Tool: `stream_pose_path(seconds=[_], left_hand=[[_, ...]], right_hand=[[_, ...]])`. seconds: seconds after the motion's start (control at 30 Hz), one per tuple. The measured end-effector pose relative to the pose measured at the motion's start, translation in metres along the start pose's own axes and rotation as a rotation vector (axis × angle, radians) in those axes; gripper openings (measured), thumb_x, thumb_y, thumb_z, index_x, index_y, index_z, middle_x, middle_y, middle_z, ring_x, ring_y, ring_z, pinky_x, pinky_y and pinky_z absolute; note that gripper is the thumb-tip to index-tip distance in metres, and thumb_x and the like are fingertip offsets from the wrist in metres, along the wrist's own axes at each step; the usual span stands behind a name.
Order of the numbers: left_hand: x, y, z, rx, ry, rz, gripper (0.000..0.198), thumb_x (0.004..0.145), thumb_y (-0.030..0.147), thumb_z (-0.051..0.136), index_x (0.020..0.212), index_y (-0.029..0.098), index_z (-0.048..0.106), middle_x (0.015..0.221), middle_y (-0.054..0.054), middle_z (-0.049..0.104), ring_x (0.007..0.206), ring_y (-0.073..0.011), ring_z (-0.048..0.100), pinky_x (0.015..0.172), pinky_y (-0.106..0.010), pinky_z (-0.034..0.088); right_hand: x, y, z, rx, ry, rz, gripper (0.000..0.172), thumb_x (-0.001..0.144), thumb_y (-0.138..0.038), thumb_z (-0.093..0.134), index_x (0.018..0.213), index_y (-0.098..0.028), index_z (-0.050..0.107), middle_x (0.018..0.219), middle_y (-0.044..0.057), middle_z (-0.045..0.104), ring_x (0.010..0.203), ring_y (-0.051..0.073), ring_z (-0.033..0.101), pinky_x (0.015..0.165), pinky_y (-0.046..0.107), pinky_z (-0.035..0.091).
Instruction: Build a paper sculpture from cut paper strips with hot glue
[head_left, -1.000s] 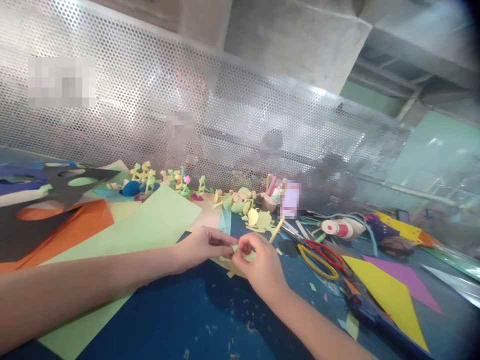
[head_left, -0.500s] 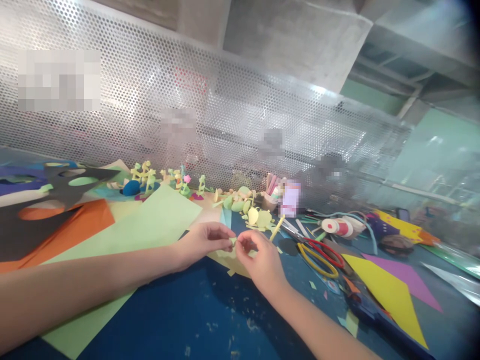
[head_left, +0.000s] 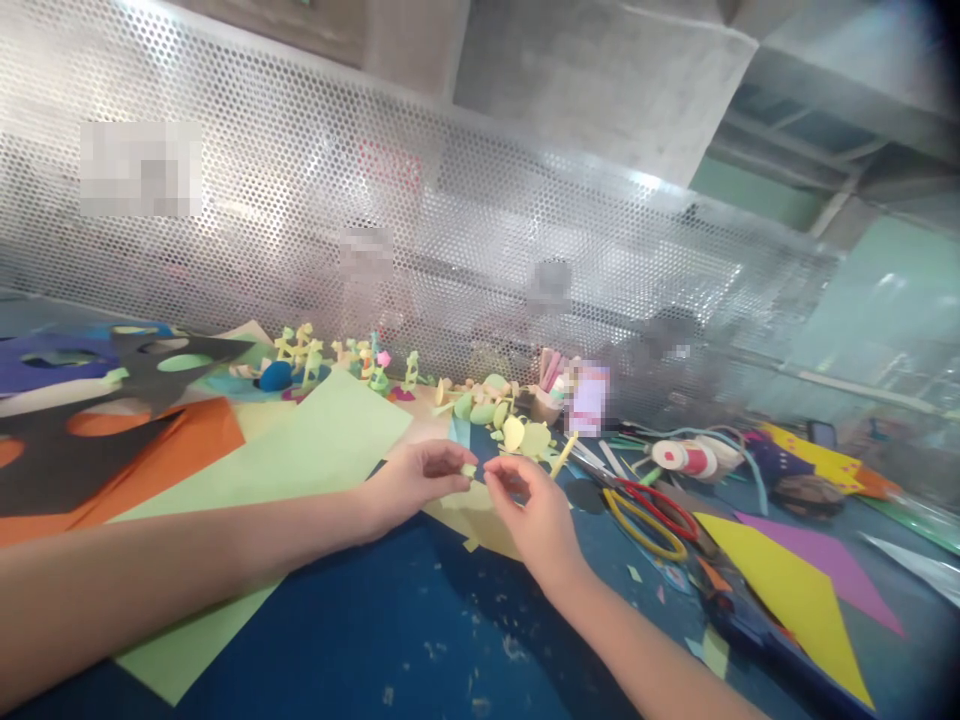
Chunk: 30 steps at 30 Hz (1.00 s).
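My left hand (head_left: 416, 482) pinches a small pale green paper piece (head_left: 469, 470) between thumb and fingertips, just above the blue table (head_left: 360, 640). My right hand (head_left: 532, 515) hovers right beside it, its fingers curled in a pinch a little apart from the piece; I cannot make out anything in them. Under both hands lies a pale yellow paper scrap (head_left: 480, 520). A large light green sheet (head_left: 292, 470) lies beneath my left forearm.
Scissors with red and yellow handles (head_left: 645, 515) lie right of my hands, near a red and white spool (head_left: 686, 458). Small paper figures (head_left: 360, 365) and green discs (head_left: 517, 432) stand along a perforated metal screen (head_left: 420, 230). Orange, black, yellow and purple sheets lie at both sides.
My right hand has drawn slightly away from the left, leaving the small green piece in the left fingers. The view shifted a little to the left.
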<state>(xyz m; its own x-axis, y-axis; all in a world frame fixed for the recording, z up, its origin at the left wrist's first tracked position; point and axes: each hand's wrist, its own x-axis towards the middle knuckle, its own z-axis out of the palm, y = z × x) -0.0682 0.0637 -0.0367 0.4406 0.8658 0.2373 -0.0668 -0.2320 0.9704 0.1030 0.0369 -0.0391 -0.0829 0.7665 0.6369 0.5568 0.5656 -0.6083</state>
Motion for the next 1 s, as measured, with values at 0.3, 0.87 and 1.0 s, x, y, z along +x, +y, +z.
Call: stream_pose_path(seconds=[0.3,0.87,1.0], left_hand=[[0.001,0.0,0.002,0.001,-0.02,-0.009,0.023,0.069,0.024,0.068,0.086,0.017,0.055,0.081,-0.001,0.061,0.081,-0.0143,0.058,0.079,-0.03,0.043],[0.001,-0.005,0.0,0.036,0.02,-0.035,0.024,0.066,0.026,0.069,0.085,0.016,0.06,0.077,-0.001,0.062,0.078,-0.015,0.059,0.077,-0.03,0.044],[0.0,-0.006,0.0,-0.001,-0.031,-0.049,0.025,0.066,0.027,0.07,0.086,0.016,0.062,0.079,-0.002,0.064,0.079,-0.0156,0.06,0.078,-0.031,0.045]], right_hand=[[0.0,-0.001,0.0,0.011,-0.018,-0.032,0.01,0.079,-0.022,0.053,0.084,-0.02,0.061,0.08,0.003,0.064,0.072,0.015,0.061,0.07,0.027,0.052],[-0.002,-0.006,0.0,-0.095,-0.028,-0.055,0.007,0.074,-0.016,0.055,0.075,-0.02,0.06,0.07,0.0,0.061,0.061,0.013,0.059,0.063,0.025,0.05],[-0.003,-0.01,-0.001,-0.145,-0.033,-0.06,0.008,0.07,-0.013,0.054,0.07,-0.02,0.058,0.067,-0.001,0.059,0.059,0.013,0.056,0.061,0.025,0.048]])
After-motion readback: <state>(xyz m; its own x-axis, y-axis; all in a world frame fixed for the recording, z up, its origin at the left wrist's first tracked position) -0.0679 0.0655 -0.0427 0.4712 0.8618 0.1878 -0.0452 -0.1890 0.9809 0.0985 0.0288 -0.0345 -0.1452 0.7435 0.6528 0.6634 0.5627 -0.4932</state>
